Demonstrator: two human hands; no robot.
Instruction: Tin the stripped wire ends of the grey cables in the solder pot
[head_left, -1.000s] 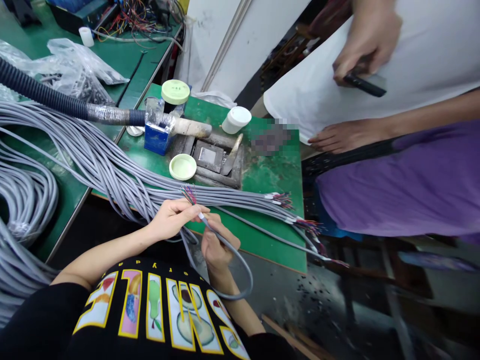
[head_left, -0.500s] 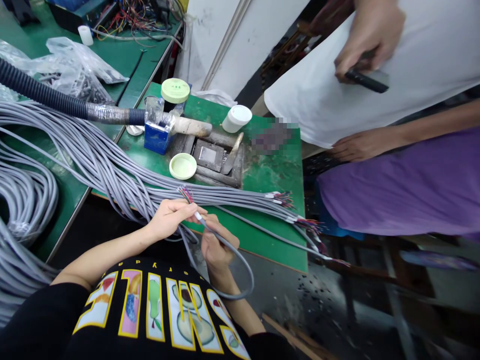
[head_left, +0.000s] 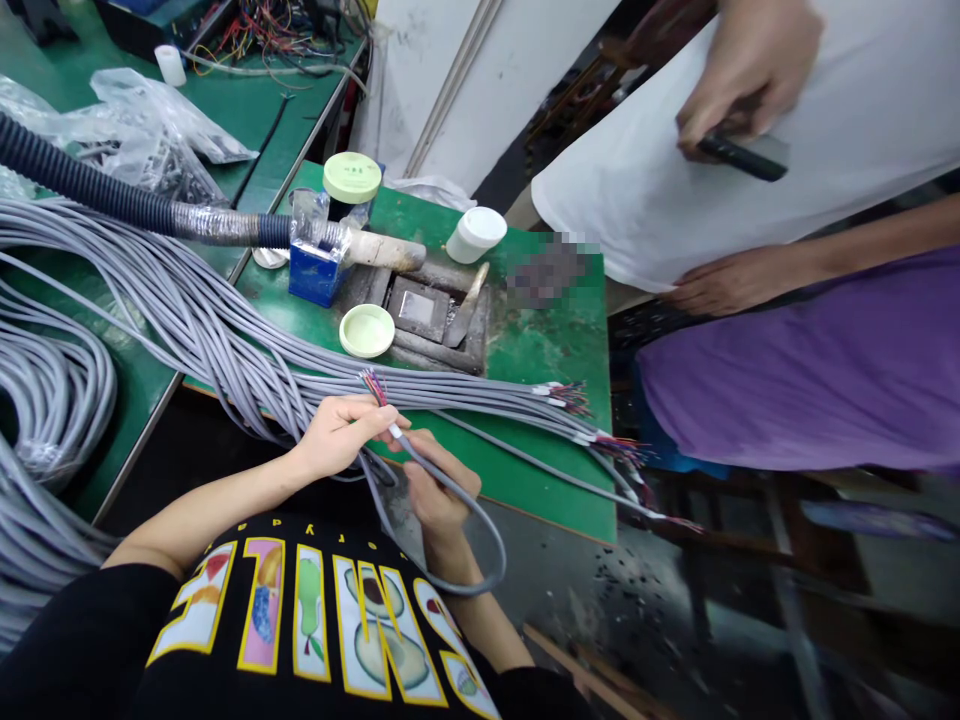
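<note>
A grey multi-core cable (head_left: 480, 515) loops up between my hands, its stripped end showing thin coloured wires (head_left: 374, 387) that point away from me. My left hand (head_left: 341, 432) pinches the cable at its white band, just below the bare wires. Lower on the grey jacket, my right hand (head_left: 442, 485) is closed around the same cable. Just beyond my hands, a thick bundle of grey cables (head_left: 450, 393) lies across the green table, with frayed coloured wire ends (head_left: 622, 448) at its right.
A solder pot (head_left: 422, 310) with a scraper (head_left: 469, 310) sits mid-table, beside a pale green lid (head_left: 367, 330), a white tub (head_left: 476, 235) and a ribbed hose (head_left: 90, 185) in a blue holder (head_left: 313, 273). Two people stand at right, one with a dark device (head_left: 742, 157) in hand.
Both my hands keep their hold on the cable, with hardly any movement. The other person's hand with the dark device has shifted slightly right.
</note>
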